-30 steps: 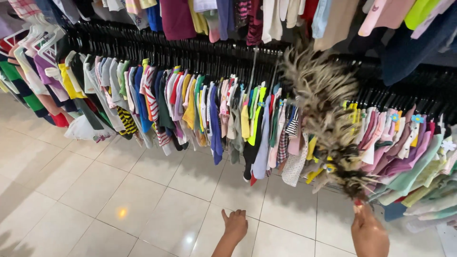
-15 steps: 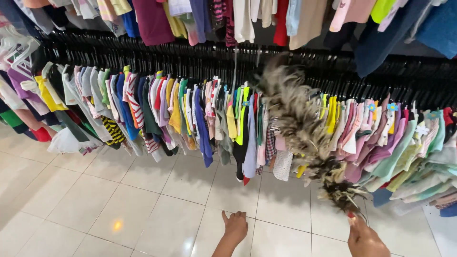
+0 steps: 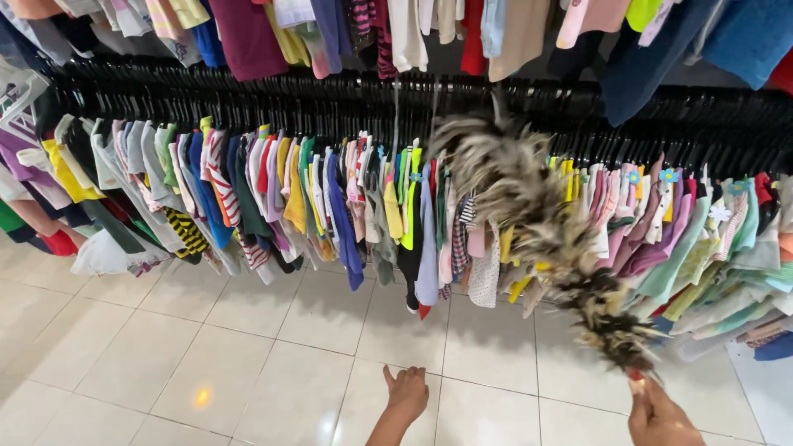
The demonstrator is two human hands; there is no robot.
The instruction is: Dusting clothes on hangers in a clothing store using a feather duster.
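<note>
My right hand (image 3: 661, 417) at the bottom right grips the handle of a brown and cream feather duster (image 3: 537, 223). The duster slants up and to the left, its tip brushing the black hangers and the small garments (image 3: 347, 198) on the long rail. My left hand (image 3: 406, 395) hangs low at the bottom centre with its fingers loosely curled and nothing in it, over the pale floor tiles.
A long rail of black hangers (image 3: 273, 99) carries many small colourful clothes across the view. A second row of garments (image 3: 413, 29) hangs above. Glossy cream floor tiles (image 3: 206, 355) lie below. White cloth (image 3: 103, 256) droops near the floor at left.
The duster has swept leftward along the hanging clothes, and my view has shifted with it. My left hand has stayed low in about the same place.
</note>
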